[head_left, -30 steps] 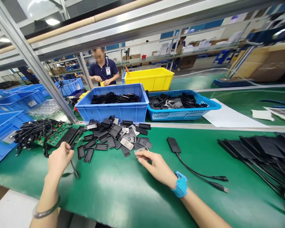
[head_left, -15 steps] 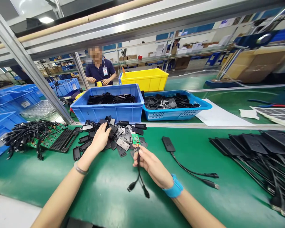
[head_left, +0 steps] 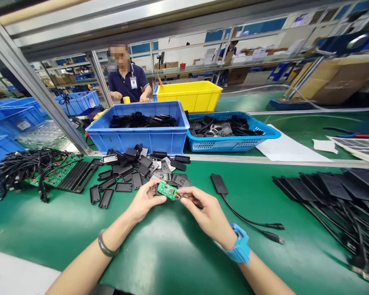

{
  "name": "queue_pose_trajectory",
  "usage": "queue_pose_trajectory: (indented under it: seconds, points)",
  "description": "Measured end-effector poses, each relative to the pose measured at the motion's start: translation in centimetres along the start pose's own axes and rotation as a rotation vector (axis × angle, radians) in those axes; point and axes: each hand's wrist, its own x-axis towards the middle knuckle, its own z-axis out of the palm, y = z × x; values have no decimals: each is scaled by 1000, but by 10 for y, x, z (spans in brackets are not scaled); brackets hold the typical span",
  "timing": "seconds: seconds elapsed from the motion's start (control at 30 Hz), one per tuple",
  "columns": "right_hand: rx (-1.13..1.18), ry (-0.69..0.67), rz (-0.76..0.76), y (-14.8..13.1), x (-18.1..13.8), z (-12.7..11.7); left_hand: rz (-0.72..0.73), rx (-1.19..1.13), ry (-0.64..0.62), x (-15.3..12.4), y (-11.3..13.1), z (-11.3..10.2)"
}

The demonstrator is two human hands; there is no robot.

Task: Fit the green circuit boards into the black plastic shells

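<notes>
My left hand (head_left: 145, 200) is closed around a black plastic case half (head_left: 157, 189), mostly hidden by its fingers and by a green circuit board (head_left: 167, 191). The board lies over the case half; whether it is fully seated in it I cannot tell. At the board's right end, my right hand (head_left: 203, 207) pinches the black cable (head_left: 182, 196) where its thin coloured wires join. Most of that cable is hidden behind the hand. Just beyond both hands spreads a pile of loose black case halves (head_left: 137, 179) and flat covers (head_left: 181, 180).
A finished-looking cased cable (head_left: 219, 184) lies right of my hands, with several more stacked farther right (head_left: 320, 188). Boards with cables (head_left: 58, 172) are at left. Behind the pile stand a blue bin (head_left: 138, 137) and blue basket (head_left: 224, 143). A person (head_left: 129, 82) stands across.
My left hand has come back from the pile with a case half and met the circuit board. My right hand has turned the board sideways, its cable now toward the right.
</notes>
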Motion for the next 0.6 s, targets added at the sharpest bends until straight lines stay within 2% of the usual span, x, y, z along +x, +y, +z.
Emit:
queue_pose_trajectory:
  seconds: [0.1,0.2,0.47,0.6]
  points:
    - [-47,-38,-12,5,0,5,-81,-323,-8,-3,-7,-1]
    - [-67,-65,-7,10,0,8,-107,-443,-44,-6,-7,-1]
    - [-8,-48,42,10,0,9,-131,-458,6,-8,-10,0]
    - [-3,-46,20,11,1,10,-123,-468,-2,-8,-11,0]
